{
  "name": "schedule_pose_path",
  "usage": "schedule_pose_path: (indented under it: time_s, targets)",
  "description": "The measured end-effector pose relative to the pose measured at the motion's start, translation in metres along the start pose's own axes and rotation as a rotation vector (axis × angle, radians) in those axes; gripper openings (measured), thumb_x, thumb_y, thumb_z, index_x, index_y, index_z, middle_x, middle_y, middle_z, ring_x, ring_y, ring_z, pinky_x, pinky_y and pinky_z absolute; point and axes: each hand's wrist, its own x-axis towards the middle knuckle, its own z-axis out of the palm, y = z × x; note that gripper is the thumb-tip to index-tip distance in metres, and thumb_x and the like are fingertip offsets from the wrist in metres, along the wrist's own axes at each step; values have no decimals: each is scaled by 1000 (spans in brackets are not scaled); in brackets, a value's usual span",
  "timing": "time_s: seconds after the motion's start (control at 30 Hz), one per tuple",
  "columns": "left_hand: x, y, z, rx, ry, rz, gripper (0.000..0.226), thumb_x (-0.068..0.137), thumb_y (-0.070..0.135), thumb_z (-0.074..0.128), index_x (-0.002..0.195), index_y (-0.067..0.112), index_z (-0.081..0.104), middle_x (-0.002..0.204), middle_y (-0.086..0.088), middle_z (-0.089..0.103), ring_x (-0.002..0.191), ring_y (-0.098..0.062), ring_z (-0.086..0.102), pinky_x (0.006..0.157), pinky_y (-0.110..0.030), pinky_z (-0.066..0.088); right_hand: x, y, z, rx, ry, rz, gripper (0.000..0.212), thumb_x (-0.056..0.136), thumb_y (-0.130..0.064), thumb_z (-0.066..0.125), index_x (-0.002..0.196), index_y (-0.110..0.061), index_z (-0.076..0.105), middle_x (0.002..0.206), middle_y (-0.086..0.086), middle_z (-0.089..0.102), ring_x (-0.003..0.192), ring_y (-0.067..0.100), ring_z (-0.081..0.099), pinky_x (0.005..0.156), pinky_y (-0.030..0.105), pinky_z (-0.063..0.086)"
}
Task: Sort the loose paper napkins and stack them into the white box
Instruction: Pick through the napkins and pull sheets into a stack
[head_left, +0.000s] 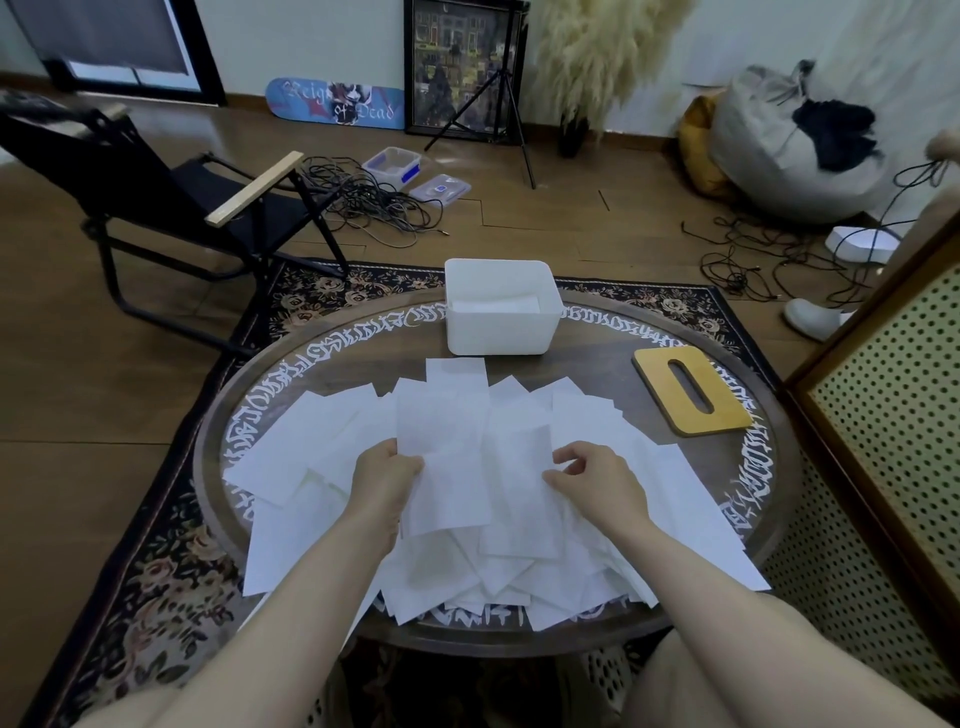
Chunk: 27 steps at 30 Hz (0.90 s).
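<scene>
Head view, sorting stage. My left hand (387, 480) pinches the near-left edge of one napkin (441, 457), thumb on top and fingers curled beneath, so that the sheet lifts off the heap at a slight tilt and can serve as the base of a small bundle. My right hand (592, 480) rests on the pile just beside it, fingers curled and tips pinching at the edge of a second napkin (519, 467); whether that sheet is already free of those below I cannot tell.

The loose napkins (322, 452) lie fanned and overlapping across the near half of the round table (748, 488), some hanging past its front rim — a spread that leaves many edges exposed for picking.

The white box (501, 325) stands at the far side of the table, just beyond the heap, its open top facing up. A low layer of white sheets seems to lie inside, well below the rim. By my judgement the task is at an early stage, since most of the paper is outside the box.

The wooden lid (693, 389), with its long slot, lies flat to the right of the box and apart from it — set aside, presumably, to keep the opening clear for stacking.

Risk, as a judgement: thin sheets cling, so one pinch may raise two.
</scene>
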Motion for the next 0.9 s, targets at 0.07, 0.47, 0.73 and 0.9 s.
schedule_pose_path:
  time_s: [0.07,0.47,0.73,0.9]
  targets:
    - [-1,0,0,-4,-2,1,25,88,-6,45,81,13,61,85,-4,64,74,-23,59,60,-28,47,1,0,2,60,-36,8,18,83,-34,68,97,-24,64,85,-10,60,84,16,60,68,29,45]
    - [1,-2,0,-6,-6,0,23,90,-3,46,84,13,61,90,-7,66,80,-26,61,63,-30,50,6,0,-11,364,8,13,23,88,-13,64,66,-20,64,64,-5,58,63,15,49,63,28,38]
    - [0,-7,6,-3,-10,12,16,88,-4,46,89,3,61,90,-12,65,75,-27,59,64,-31,49,-9,-15,-26,718,-95,-21,21,94,-9,56,75,-12,64,55,-7,50,47,9,35,52,19,30]
    - [-5,-9,15,-22,-149,-19,28,97,4,41,91,18,65,90,-2,70,85,-25,65,76,-39,54,-13,-21,-18,728,-177,-42,17,93,-9,59,77,-13,66,54,-5,48,44,9,33,51,22,26]
